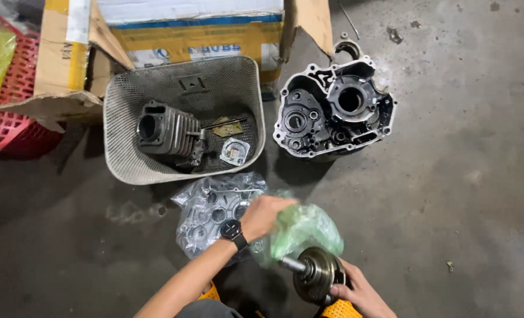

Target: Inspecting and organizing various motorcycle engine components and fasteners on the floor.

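Low in the view, just above the person's knees, a round grey metal engine part with a projecting steel shaft (316, 272) sits between both hands. The right hand (356, 291) cups its lower edge from beneath, fingers curled around the rim. The left hand (265, 215), a black watch on its wrist, is clenched on a crumpled pale green plastic bag (303, 229) that lies against the shaft end of the part; whether the bag is still partly wrapped over the metal is hard to tell. Just left of that hand, on the grey concrete floor (462, 176), lies a flat silver engine cover in clear plastic wrap (212, 212). Beyond it stands a cream perforated basket (156, 88) holding a dark finned metal cylinder block (165, 132) and some small flat pieces. To the right of the basket rests a dark open crankcase half (332, 109). Behind the basket is a torn cardboard box (191, 35), with a red plastic crate (15, 118) at the far left.
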